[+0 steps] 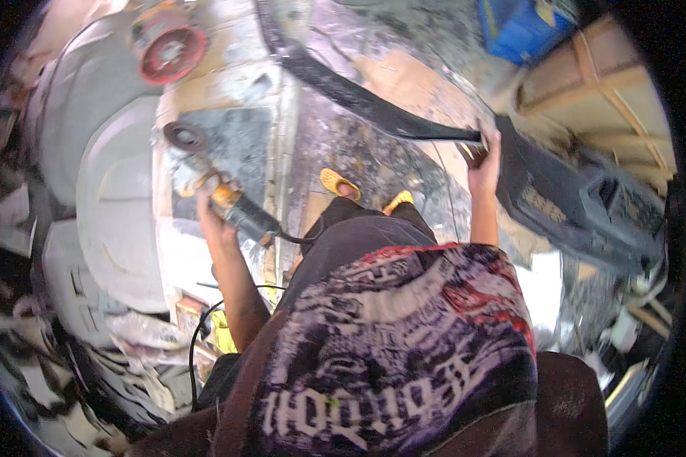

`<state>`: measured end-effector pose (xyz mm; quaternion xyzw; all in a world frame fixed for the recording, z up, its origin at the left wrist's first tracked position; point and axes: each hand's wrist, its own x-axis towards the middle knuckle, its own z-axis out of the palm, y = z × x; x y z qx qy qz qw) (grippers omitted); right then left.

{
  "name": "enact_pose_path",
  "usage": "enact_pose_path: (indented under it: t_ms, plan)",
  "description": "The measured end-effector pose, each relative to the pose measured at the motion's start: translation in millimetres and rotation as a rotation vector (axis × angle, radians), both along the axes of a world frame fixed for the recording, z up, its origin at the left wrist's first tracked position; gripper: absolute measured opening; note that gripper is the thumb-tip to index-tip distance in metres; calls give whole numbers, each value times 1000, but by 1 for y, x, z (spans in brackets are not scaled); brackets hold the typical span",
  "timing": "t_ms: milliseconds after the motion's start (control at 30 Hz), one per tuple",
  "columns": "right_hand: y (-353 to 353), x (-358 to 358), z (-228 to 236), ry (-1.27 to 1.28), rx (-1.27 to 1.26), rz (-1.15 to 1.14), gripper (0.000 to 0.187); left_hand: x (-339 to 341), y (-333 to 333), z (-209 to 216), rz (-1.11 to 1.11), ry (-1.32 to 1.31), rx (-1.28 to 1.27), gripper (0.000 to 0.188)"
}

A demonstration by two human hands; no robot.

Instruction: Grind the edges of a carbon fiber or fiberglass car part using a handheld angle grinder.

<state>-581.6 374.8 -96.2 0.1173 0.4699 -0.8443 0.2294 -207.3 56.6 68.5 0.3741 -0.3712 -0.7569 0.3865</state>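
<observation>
My left hand (215,199) is wrapped round a yellow and dark angle grinder (240,209), whose round disc (184,137) points away from me at the left. A black cord trails from the tool's rear end toward my body. At the right, my right hand (483,158) grips the near end of a long, curved black strip (373,110). The strip runs up and left toward the far edge of the view, and its far end is out of sight. Whether the disc is spinning cannot be told.
A red round disc-like part (173,55) sits at the far left, near large grey moulded panels (122,198). A dark bumper-like part (579,198) lies at the right. Behind it is a blue container (522,30). Yellow clogs (339,184) are on my feet on the stained floor.
</observation>
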Motion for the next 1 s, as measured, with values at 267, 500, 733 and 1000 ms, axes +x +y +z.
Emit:
enact_pose_path:
  t_ms: [267,500,733,1000]
  plan:
    - [-14,-16,-5,-18,9,-4,66,9,8,0,65,93,31,38]
    - [-17,-31,-7,5,8,51,60,14,15,2,100,84,34,29]
    - [-25,-34,-11,-34,67,29,61,22,21,3,153,92,44,31]
    - [-30,-44,-15,-9,65,56,62,23,21,2,180,115,23,34]
